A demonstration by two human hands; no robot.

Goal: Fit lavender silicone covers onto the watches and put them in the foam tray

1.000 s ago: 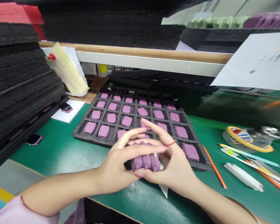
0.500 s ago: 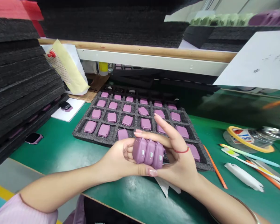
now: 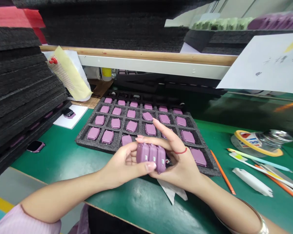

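Three purple watch cases (image 3: 151, 154) stand side by side in a row between my two hands, a small light slot showing on the edge of each. My left hand (image 3: 123, 167) wraps round the row from the left, its thumb lying across the front edges. From the right, my right hand (image 3: 179, 162) grips the same row, with its index finger raised and pointing away. Just behind my hands lies a black foam tray (image 3: 88, 141) whose compartments hold several more purple watch cases (image 3: 107, 136). Part of the tray is hidden by my hands.
Foam trays (image 3: 19, 71) are stacked high at left. A purple watch (image 3: 35, 146) lies by them, another watch (image 3: 68, 112) on a white pad. At right are a glass jar (image 3: 256, 143), an orange stick (image 3: 223, 172), a toothbrush and a white tool. A shelf bar (image 3: 146, 65) crosses above.
The view has shifted slightly, so hands and cases appear a little further left. My left thumb has moved up from the lower edge onto the front of the cases.
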